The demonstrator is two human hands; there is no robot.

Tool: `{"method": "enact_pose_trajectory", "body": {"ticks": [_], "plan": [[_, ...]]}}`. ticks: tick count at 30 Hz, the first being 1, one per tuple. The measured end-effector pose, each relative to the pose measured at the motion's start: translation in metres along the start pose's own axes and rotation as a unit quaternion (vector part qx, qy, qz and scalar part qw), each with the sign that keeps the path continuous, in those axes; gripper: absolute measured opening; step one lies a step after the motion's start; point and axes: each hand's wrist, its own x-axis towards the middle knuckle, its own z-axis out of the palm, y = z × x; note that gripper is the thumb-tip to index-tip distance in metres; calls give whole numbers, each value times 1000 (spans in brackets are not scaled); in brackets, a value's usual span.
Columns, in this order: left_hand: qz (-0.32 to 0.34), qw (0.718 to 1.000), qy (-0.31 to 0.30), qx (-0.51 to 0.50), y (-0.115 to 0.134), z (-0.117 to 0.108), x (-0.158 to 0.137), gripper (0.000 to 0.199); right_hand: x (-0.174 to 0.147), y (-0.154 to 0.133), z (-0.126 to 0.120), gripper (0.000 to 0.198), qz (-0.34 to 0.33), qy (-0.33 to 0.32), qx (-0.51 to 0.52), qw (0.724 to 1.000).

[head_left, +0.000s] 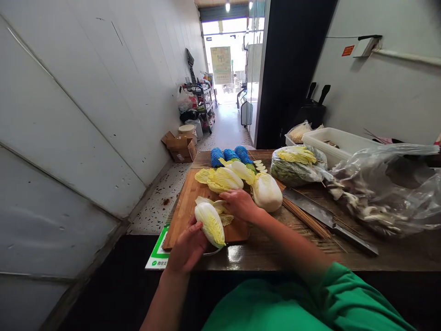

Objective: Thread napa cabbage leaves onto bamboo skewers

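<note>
My left hand (190, 246) is wrapped round a small, peeled-down napa cabbage (209, 223), which is tilted over the near part of the wooden cutting board (188, 197). My right hand (239, 204) reaches in beside it, fingers closed together at a pale cabbage leaf (220, 207); the fingertips are partly hidden. Loose yellow-white cabbage leaves (225, 179) are heaped on the board just beyond. To the right of my right hand lies a whole napa cabbage (269, 192).
A cleaver (308, 204) lies on bamboo skewers (303, 216) at the right. Beyond are bagged greens (298, 165), a white tub (341, 142) and a bag of mushrooms (386, 193). Blue-netted items (230, 155) and pale slices (260, 166) sit at the far edge.
</note>
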Motion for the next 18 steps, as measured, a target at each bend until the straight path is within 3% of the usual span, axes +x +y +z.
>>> {"method": "enact_pose_trajectory", "body": {"ticks": [3, 6, 8, 10, 12, 14, 18], "plan": [[-18, 999, -7, -37, 0, 3, 0, 57, -8, -5, -5, 24, 3, -1, -29, 1000], [-31, 998, 19, -50, -3, 4, 1, 55, -51, 12, -28, 29, 49, 19, -58, 997], [-28, 999, 32, -18, -8, 7, 4, 55, -95, 35, -49, 30, 125, 36, -107, 986], [-28, 999, 24, 35, -16, 13, 7, 60, -143, 62, -70, 31, 243, 6, -198, 949], [-21, 995, 1, 94, -26, 24, 11, 65, -186, 87, -86, 31, 332, -50, -262, 905], [-4, 988, -31, 153, -38, 39, 15, 67, -216, 107, -95, 33, 371, -80, -274, 884], [1, 960, -120, 253, -64, 69, 25, 65, -236, 132, -94, 45, 376, -108, -249, 886]]}}
